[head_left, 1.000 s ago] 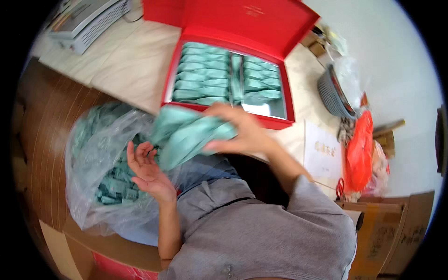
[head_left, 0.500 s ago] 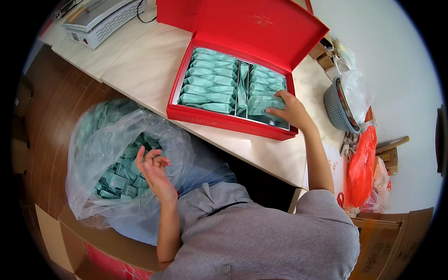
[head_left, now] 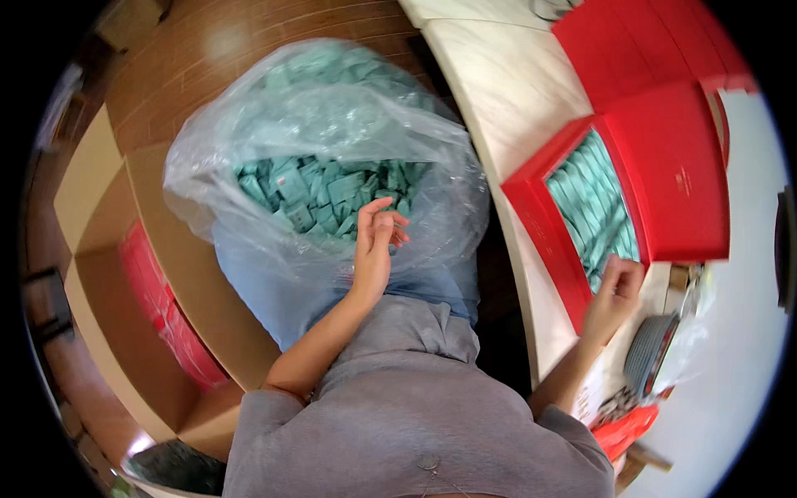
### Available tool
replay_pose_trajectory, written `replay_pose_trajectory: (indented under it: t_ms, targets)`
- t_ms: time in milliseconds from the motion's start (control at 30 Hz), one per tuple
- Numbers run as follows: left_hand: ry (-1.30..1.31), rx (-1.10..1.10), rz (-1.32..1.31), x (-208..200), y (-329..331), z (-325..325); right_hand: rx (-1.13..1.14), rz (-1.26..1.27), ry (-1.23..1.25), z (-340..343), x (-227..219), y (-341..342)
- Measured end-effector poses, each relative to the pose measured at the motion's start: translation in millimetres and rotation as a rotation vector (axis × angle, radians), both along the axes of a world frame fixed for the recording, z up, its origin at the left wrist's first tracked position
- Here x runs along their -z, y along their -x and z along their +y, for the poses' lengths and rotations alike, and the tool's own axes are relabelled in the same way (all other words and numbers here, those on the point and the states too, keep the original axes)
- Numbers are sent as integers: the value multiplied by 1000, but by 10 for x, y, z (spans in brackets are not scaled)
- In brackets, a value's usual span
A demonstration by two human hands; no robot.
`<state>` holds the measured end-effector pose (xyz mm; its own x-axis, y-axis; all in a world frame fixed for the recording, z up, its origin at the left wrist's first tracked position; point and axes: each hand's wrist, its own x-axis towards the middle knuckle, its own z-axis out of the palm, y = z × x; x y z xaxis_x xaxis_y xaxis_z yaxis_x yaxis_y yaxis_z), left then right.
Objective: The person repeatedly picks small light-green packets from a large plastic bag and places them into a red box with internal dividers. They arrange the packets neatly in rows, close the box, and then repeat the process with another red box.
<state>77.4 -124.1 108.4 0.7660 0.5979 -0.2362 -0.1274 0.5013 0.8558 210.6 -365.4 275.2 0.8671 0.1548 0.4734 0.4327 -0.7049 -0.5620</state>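
A red gift box stands on the table with its lid raised. Rows of mint-green sachets fill much of it. Over the box's near end is my right hand, its curled fingers smeared by motion; whether anything is in them cannot be made out. A large clear plastic bag lies open across my lap, heaped with small green packets. My left hand hovers above the bag's mouth, its fingers loosely bent and apart, holding nothing.
At my left is an open cardboard box with a red plastic-wrapped thing inside. The pale table runs along my right. Beyond my right arm are a grey basket and a red plastic bag.
My view has swung left, so the red box now appears farther right. My right hand has come off the sachet it was touching. The left hand stays by the bag's mouth.
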Motion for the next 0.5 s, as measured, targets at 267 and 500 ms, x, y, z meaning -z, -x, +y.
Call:
replay_pose_trajectory:
  t_ms: [267, 500]
  targets:
    - [59, -281, 188, 331, 569, 400, -783, 554, 386, 2664, 2319, 73]
    - [228, -594, 282, 659, 1051, 754, -1124, 9, 757, 3382, 3132, 255]
